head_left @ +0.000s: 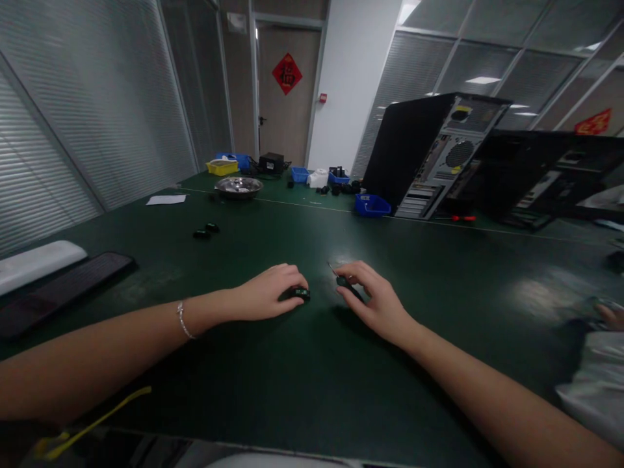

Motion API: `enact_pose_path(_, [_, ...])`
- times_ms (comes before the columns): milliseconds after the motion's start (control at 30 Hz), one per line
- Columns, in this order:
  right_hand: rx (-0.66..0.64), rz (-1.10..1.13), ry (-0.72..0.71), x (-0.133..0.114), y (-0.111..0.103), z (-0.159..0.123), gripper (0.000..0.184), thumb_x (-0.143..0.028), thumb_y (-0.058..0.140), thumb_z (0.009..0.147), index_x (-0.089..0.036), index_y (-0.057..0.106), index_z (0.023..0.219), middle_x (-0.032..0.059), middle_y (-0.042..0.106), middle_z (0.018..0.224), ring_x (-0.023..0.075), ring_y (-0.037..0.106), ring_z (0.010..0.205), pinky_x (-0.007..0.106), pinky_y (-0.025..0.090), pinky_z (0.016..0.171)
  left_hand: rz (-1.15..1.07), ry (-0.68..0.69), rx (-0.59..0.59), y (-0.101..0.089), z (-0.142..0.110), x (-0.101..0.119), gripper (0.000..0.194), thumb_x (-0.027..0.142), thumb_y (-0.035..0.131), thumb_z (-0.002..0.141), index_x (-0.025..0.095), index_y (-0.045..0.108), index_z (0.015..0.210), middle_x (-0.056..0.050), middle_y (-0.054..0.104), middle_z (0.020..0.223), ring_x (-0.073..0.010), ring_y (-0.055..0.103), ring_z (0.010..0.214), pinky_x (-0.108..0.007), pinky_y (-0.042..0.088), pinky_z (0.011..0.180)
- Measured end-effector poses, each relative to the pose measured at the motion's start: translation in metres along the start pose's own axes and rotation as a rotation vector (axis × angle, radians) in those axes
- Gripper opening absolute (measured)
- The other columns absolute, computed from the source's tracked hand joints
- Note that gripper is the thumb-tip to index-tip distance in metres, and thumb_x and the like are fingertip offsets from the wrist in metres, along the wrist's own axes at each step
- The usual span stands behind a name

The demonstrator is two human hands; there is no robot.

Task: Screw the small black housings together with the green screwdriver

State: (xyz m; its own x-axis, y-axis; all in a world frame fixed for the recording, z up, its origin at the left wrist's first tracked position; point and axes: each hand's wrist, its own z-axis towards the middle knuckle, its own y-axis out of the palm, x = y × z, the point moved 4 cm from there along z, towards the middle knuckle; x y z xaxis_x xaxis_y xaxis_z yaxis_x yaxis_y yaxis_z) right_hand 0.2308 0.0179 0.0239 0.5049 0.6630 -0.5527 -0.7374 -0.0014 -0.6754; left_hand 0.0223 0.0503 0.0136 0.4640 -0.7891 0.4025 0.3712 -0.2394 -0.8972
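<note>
My left hand is closed around a small black oblong piece with light marks, low over the green table; its far side is hidden by the fingers. To the right, my right hand grips a screwdriver by its dark handle, the thin metal shaft pointing up and left. A short gap separates the two hands. Two similar small black pieces, one slightly nearer than the other, lie farther off to the left.
A metal bowl, a yellow bin and a blue bin stand toward the back. A computer tower rises at right. On the left lies a keyboard. Another person's sleeve shows at the right edge.
</note>
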Motion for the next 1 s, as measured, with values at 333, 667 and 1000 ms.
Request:
enact_pose_path(333, [-0.129, 0.257, 0.093, -0.001, 0.006, -0.003, 0.024, -0.023, 0.055, 0.094, -0.023, 0.044, 0.115, 0.0076, 0.058, 0.105, 0.0214, 0.058, 0.099, 0.040, 0.048, 0.090, -0.082, 0.009, 0.046, 0.004, -0.001, -0.002, 0.018, 0.028, 0.058, 0.092, 0.020, 0.062, 0.108, -0.006, 0.059, 0.100, -0.0216, 0.054, 0.095, -0.032, 0.044, 0.083])
enact_pose_path(667, [-0.255, 0.247, 0.141, 0.004, 0.012, -0.005, 0.064, -0.016, 0.054, 0.093, -0.024, 0.015, 0.143, 0.0055, 0.061, 0.103, 0.0196, 0.060, 0.097, 0.040, 0.046, 0.092, -0.092, 0.005, 0.036, 0.005, -0.002, -0.005, 0.019, 0.028, 0.059, 0.092, 0.021, 0.062, 0.109, -0.006, 0.058, 0.101, -0.0209, 0.055, 0.095, -0.031, 0.044, 0.084])
enact_pose_path(1000, [-0.264, 0.100, 0.092, 0.002, 0.013, -0.004, 0.030, -0.024, 0.048, 0.098, -0.022, 0.043, 0.127, 0.0082, 0.061, 0.111, 0.0216, 0.060, 0.098, 0.037, 0.049, 0.089, -0.094, 0.026, 0.044, 0.003, -0.002, -0.003, 0.018, 0.026, 0.059, 0.092, 0.020, 0.062, 0.108, -0.006, 0.059, 0.100, -0.0212, 0.054, 0.095, -0.031, 0.044, 0.083])
